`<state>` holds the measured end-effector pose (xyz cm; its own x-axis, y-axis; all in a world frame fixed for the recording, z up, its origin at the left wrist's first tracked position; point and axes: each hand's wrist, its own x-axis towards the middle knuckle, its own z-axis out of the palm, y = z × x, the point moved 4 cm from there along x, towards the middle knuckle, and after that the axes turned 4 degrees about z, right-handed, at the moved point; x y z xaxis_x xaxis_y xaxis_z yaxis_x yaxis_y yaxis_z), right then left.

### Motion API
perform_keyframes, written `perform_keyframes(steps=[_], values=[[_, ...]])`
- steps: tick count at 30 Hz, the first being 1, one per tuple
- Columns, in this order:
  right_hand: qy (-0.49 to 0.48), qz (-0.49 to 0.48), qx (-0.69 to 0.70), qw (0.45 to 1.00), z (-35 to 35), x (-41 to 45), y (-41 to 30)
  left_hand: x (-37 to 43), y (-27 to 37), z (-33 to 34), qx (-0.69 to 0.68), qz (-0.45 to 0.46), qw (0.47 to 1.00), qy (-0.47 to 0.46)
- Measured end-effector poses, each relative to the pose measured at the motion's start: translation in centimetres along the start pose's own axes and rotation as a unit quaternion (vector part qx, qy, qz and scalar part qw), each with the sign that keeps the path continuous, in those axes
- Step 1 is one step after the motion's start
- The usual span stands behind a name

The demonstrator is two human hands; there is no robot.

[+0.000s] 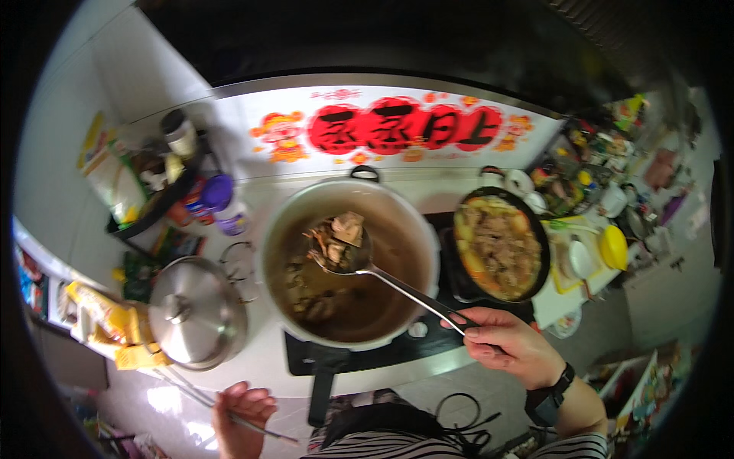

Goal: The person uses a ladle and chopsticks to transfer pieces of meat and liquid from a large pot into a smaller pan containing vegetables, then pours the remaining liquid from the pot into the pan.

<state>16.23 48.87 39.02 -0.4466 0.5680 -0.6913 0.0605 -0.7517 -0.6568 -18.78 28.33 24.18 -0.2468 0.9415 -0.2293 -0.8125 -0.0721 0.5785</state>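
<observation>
My right hand (499,347) grips the handle of a metal ladle (401,287). The ladle's bowl is raised over a large metal pot (268,281) and carries chunks of what looks like cooked meat (347,228). Brown broth (367,312) lies in the pot, with more pieces showing at its left side. Low at the left, my left hand (243,416) holds a thin, long utensil (189,387), apparently chopsticks, away from the pot. A round metal lid (198,315) with a knob rests on the counter left of the pot.
A black pan (542,275) of sliced meat and vegetables sits right of the pot. A black handle (321,396) juts over the counter's front edge. Yellow packets (103,312) and a purple-capped container (218,192) stand left. A yellow bowl (612,248) is far right; cables (459,413) lie below.
</observation>
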Motion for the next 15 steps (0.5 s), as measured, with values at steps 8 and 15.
perform_keyframes(steps=[8, 15], values=[[0.171, -0.127, 0.094, 0.972, -8.3, -7.6, 1.6, 1.1, 0.5, 0.6, 0.001, -0.012, 1.0, -0.023], [0.437, -0.17, -0.139, 0.872, -20.5, -6.7, 5.0, 1.3, -0.2, 1.4, -0.049, -0.024, 0.997, -0.053]])
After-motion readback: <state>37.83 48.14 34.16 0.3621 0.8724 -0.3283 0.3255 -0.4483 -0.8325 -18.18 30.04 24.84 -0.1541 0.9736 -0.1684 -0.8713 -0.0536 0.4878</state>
